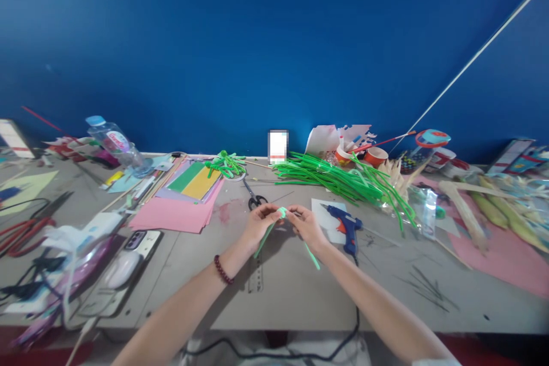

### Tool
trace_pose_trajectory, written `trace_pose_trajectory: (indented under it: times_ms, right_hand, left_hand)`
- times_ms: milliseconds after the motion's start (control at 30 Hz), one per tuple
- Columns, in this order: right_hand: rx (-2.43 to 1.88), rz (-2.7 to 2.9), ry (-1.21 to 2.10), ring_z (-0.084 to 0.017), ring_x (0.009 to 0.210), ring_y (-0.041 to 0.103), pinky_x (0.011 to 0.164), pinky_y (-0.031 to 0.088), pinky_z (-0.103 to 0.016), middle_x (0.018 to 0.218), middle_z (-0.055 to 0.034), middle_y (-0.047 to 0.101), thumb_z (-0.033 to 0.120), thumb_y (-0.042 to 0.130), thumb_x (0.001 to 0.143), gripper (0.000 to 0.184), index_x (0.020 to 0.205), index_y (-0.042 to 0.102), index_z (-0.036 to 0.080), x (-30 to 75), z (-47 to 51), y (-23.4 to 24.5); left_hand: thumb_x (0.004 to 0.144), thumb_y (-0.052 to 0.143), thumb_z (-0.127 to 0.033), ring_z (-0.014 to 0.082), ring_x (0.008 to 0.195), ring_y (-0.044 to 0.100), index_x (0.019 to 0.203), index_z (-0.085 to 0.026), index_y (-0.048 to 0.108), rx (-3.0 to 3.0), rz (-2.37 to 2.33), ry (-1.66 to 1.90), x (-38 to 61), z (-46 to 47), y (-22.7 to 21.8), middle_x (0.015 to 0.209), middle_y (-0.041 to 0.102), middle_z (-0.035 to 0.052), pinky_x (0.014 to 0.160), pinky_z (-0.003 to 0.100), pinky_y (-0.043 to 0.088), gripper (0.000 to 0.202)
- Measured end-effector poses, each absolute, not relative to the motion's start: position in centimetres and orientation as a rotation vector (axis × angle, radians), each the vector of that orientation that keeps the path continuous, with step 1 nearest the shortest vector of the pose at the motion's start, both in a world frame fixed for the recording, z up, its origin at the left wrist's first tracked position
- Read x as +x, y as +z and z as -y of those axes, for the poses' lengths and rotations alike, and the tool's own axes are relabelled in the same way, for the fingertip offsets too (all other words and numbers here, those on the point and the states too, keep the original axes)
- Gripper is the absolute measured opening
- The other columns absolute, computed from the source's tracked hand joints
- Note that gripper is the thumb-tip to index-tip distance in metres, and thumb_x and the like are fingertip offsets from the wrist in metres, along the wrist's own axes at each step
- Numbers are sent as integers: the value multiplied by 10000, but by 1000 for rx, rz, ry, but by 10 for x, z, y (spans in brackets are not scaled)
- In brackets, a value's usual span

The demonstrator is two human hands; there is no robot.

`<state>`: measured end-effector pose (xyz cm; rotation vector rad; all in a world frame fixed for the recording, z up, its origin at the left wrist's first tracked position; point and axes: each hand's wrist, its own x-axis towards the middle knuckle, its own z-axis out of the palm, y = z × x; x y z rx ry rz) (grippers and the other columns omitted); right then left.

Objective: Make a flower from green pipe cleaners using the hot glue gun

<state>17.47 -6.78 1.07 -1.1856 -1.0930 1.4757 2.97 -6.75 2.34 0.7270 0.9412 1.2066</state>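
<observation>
Both of my hands meet over the middle of the table, pinching a light green pipe cleaner (282, 213). It is bent into a small coil between the fingertips. My left hand (261, 223) is closed on its left side, where one tail hangs down. On the other side my right hand (307, 224) grips it, and a second tail hangs below that palm. Black-handled scissors (256, 201) lie just behind my left hand. Beneath it is a clear ruler (255, 277). A blue glue gun (349, 229) rests right of my right hand, partly over white paper (328, 211).
Green pipe cleaners (334, 176) are heaped at the back. Coloured sheets (171, 214) and a finished-looking green bundle (227, 163) sit left of centre. A phone (143, 243), a plastic bottle (115, 140) and cables stand farther left. A black cord (357, 309) runs along the front edge.
</observation>
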Motion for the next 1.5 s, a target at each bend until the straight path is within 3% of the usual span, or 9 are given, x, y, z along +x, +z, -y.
trace_pose_trajectory:
  times_ms: [133,433,733,867,967,1167,1500]
  right_hand:
    - [-1147,1082,1479,-24,359,261,356,161,-178,465,87,449,515,730,598,450,846,578,172,172,70,13]
    - [-1151,1061,1466,-40,369,263,381,167,-193,425,97,366,562,680,639,422,737,581,164,176,67,11]
    - [-1190,1117,1386,-40,379,277,377,180,-189,464,82,415,560,693,627,428,749,574,168,173,69,10]
    - [-1198,1190,1260,-70,435,375,409,276,-204,529,46,490,543,674,663,396,767,595,170,172,71,11]
    - [-1196,1282,1087,-113,578,500,536,402,-234,690,-15,595,496,651,712,339,782,613,166,173,72,10]
    - [-1219,1329,1005,-146,643,551,620,448,-272,750,-48,639,489,612,749,335,810,627,160,175,70,5]
    - [-1240,1426,860,-145,631,516,606,434,-273,739,-42,629,419,600,772,255,811,634,170,171,76,8]
  left_hand:
    - [441,872,-302,127,556,627,675,-130,645,702,-932,1220,29,66,20,633,680,18,623,267,525,369]
    - [464,864,-298,114,528,623,654,-136,609,719,-926,1144,26,68,26,584,647,-21,604,240,512,356]
    - [459,866,-316,116,534,627,703,-122,653,719,-930,1168,28,68,25,632,682,12,600,245,519,377]
    - [441,867,-342,113,507,611,660,-126,660,699,-951,1156,27,67,24,598,680,14,575,238,511,371]
    - [490,848,-352,115,520,615,643,-126,676,712,-951,1120,25,68,25,594,682,24,569,221,505,323]
    - [607,784,-388,141,572,637,704,-114,702,697,-938,1111,24,70,27,671,701,61,612,248,527,302]
    - [460,862,-298,122,580,625,612,-127,667,776,-1027,1171,28,71,32,609,680,22,669,253,530,301]
